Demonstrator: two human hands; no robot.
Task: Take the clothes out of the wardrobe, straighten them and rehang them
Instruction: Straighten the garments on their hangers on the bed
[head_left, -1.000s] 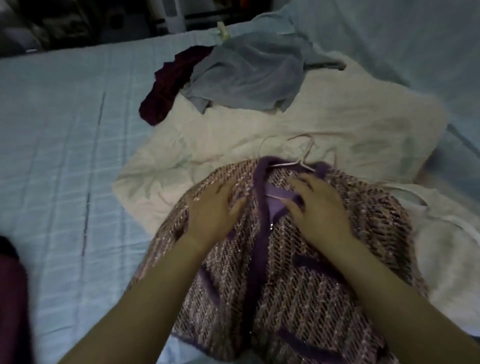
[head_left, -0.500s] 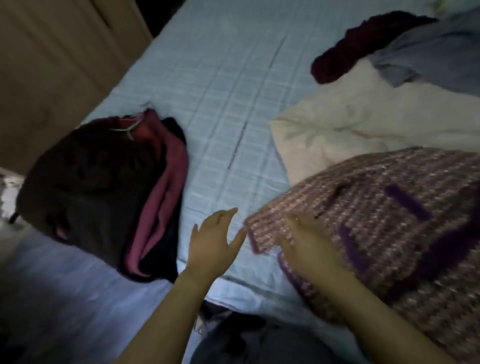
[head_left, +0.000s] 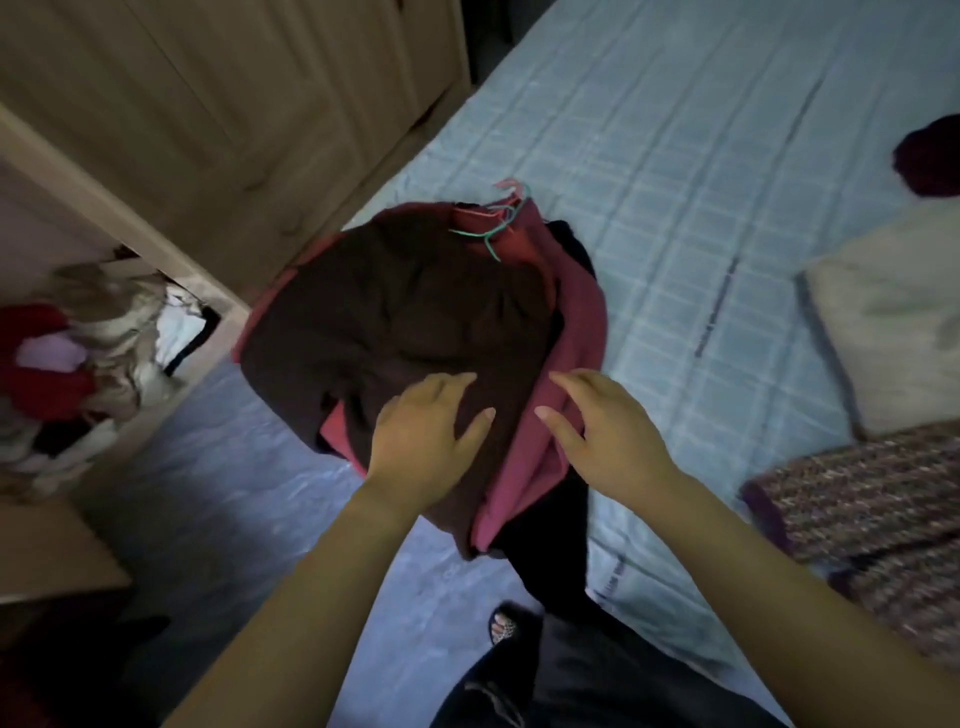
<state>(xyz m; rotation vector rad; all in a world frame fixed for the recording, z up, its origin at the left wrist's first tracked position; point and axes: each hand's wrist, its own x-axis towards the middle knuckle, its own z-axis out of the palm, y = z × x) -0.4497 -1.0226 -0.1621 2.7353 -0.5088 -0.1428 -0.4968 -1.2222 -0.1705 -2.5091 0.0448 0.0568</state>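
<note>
Right now L hand is lying flat w/ fingers spread on the dark brown garment. That garment is topping a pile at the near corner of the bed, beside the wardrobe. R hand is reaching over the pink garment underneath, fingers loosely spread & pinching nothing; can't tell if the tips are touching cloth. Green & pink wire hangers are sticking out at the pile's far end. A black piece is hanging off the bed edge below the pile. To the R a tweed jacket w/ purple trim is lying well apart from the pile. A cream cloth is lying just beyond it, w/ a dark maroon cloth further back. Red & pale clothes are sitting bundled in the wardrobe's open compartment.
</note>
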